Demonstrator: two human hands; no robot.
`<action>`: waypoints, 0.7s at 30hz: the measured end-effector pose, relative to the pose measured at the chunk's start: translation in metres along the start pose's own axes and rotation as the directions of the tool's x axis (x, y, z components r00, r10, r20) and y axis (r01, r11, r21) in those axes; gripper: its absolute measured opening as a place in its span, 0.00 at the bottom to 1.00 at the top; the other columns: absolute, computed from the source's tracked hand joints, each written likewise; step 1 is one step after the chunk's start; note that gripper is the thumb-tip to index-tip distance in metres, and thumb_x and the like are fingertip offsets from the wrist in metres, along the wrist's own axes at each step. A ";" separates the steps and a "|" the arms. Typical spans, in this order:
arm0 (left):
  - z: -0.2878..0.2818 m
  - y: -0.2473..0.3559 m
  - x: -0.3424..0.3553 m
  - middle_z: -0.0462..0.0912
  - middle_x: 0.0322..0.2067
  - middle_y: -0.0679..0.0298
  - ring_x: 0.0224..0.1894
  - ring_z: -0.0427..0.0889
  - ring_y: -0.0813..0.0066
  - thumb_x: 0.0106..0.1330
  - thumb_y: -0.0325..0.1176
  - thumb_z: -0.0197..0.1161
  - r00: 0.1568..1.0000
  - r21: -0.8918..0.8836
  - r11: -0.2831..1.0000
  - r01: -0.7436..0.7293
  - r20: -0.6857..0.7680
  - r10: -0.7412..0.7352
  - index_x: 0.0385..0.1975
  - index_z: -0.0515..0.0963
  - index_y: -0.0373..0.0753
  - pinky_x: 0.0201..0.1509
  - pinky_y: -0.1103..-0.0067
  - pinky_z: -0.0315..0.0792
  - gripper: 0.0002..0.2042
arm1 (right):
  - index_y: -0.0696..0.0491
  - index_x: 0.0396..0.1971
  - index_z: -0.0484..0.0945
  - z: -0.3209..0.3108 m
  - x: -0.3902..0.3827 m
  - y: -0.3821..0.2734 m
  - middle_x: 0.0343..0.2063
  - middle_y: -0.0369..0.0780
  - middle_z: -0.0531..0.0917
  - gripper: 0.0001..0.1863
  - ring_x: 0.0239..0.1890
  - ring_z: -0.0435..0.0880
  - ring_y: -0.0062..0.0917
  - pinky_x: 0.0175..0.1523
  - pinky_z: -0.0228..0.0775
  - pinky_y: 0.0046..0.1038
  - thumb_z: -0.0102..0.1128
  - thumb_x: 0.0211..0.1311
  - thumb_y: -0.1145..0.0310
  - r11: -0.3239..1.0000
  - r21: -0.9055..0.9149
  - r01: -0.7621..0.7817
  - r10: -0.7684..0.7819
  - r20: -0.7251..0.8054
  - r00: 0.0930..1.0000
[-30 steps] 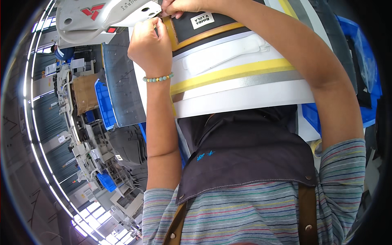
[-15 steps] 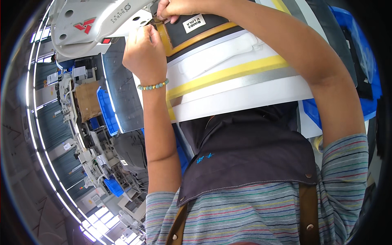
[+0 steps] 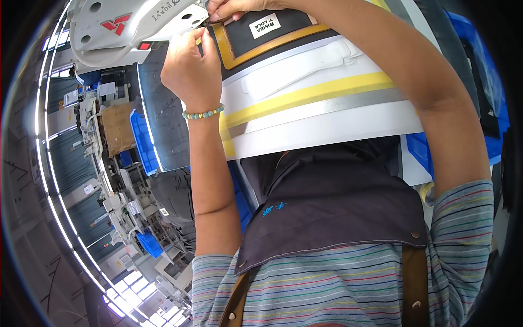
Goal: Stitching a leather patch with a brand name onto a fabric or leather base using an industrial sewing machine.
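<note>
My left hand (image 3: 190, 68), with a bead bracelet on the wrist, is curled at the left corner of a dark fabric panel (image 3: 283, 30) with a tan border and a white label. Its fingertips are hidden, so I cannot tell if they grip anything. My right hand (image 3: 231, 7) pinches the panel's top edge right under the white sewing machine head (image 3: 117, 27). The panel lies on a white template board (image 3: 327, 117) crossed by yellow tape and a grey strip. Both forearms reach up from the lower edge.
A dark apron and a striped shirt fill the lower view. Blue bins (image 3: 143, 141) and a brown box (image 3: 117, 128) stand at the left, with rows of other sewing stations (image 3: 125, 212) beyond. More blue bins (image 3: 490, 82) are at the right.
My left hand has shifted slightly left and down beside the machine head. My right hand stays at the panel's top edge.
</note>
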State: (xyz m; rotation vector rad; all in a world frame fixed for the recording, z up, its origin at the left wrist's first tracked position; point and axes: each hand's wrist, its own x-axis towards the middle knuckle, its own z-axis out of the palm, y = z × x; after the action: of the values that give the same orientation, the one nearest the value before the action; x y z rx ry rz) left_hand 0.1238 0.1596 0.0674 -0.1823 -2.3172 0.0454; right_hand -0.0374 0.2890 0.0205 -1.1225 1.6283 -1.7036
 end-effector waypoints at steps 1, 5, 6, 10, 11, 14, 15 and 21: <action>-0.002 -0.002 -0.001 0.76 0.21 0.68 0.22 0.77 0.70 0.60 0.32 0.72 1.000 0.001 1.000 0.014 0.008 -0.014 0.30 0.86 0.45 0.24 0.74 0.69 0.02 | 0.58 0.31 0.86 0.004 0.001 -0.004 0.24 0.35 0.83 0.06 0.24 0.76 0.17 0.31 0.67 0.23 0.64 0.65 0.74 1.000 0.001 0.003 -0.003 0.009 1.000; 0.000 -0.004 0.001 0.77 0.21 0.68 0.21 0.77 0.70 0.60 0.31 0.72 1.000 -0.032 0.999 0.021 0.004 -0.021 0.30 0.85 0.45 0.24 0.74 0.69 0.02 | 0.59 0.31 0.87 0.002 0.001 -0.008 0.24 0.35 0.84 0.05 0.24 0.77 0.17 0.31 0.68 0.22 0.65 0.65 0.74 0.999 -0.051 -0.014 0.014 0.000 1.000; 0.002 -0.003 0.003 0.77 0.21 0.68 0.21 0.77 0.70 0.60 0.31 0.72 1.000 -0.038 0.999 0.018 0.004 -0.018 0.30 0.85 0.45 0.24 0.74 0.69 0.02 | 0.59 0.32 0.87 -0.002 0.000 -0.006 0.24 0.35 0.84 0.05 0.24 0.77 0.17 0.31 0.68 0.22 0.66 0.64 0.74 0.999 -0.046 0.002 -0.002 0.008 1.000; -0.004 -0.009 -0.001 0.78 0.21 0.69 0.20 0.73 0.75 0.59 0.30 0.72 1.000 -0.045 0.999 0.023 -0.015 -0.024 0.31 0.87 0.43 0.25 0.77 0.67 0.02 | 0.59 0.33 0.88 0.007 0.006 -0.025 0.25 0.35 0.85 0.05 0.24 0.79 0.17 0.31 0.70 0.22 0.67 0.64 0.74 0.955 0.021 -0.295 0.296 -0.021 0.955; -0.001 -0.003 0.002 0.79 0.22 0.68 0.22 0.78 0.71 0.60 0.31 0.72 1.000 -0.049 0.999 0.002 -0.010 -0.002 0.30 0.85 0.44 0.25 0.75 0.70 0.02 | 0.59 0.33 0.88 0.001 0.003 -0.011 0.25 0.35 0.86 0.05 0.24 0.80 0.17 0.30 0.70 0.22 0.67 0.63 0.75 0.986 0.020 -0.168 0.168 -0.023 0.986; 0.000 -0.001 0.003 0.80 0.23 0.68 0.22 0.78 0.71 0.60 0.31 0.71 1.000 -0.053 0.998 0.021 0.015 -0.020 0.30 0.85 0.43 0.25 0.76 0.71 0.02 | 0.60 0.33 0.88 -0.002 0.005 0.001 0.26 0.36 0.86 0.05 0.23 0.81 0.18 0.30 0.72 0.22 0.66 0.63 0.76 1.000 0.018 -0.022 0.023 -0.024 0.999; 0.000 -0.002 0.003 0.80 0.23 0.68 0.22 0.78 0.71 0.60 0.31 0.71 1.000 -0.050 0.998 0.024 0.017 -0.023 0.30 0.85 0.43 0.25 0.76 0.71 0.02 | 0.60 0.33 0.88 0.000 0.005 0.002 0.26 0.37 0.86 0.05 0.23 0.81 0.18 0.30 0.73 0.22 0.65 0.62 0.77 1.000 0.017 -0.008 0.008 -0.031 0.999; 0.002 -0.004 0.002 0.71 0.16 0.69 0.18 0.69 0.77 0.58 0.30 0.73 1.000 -0.071 0.997 0.015 -0.021 -0.016 0.30 0.88 0.43 0.24 0.77 0.63 0.02 | 0.61 0.31 0.88 0.009 0.010 0.004 0.23 0.39 0.86 0.05 0.19 0.81 0.20 0.26 0.74 0.23 0.65 0.60 0.78 0.999 -0.051 0.000 -0.004 -0.085 0.996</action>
State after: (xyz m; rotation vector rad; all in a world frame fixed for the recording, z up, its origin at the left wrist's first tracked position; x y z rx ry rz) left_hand 0.1207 0.1562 0.0681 -0.1997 -2.3000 -0.0469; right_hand -0.0355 0.2750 0.0184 -1.0888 1.7327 -1.7416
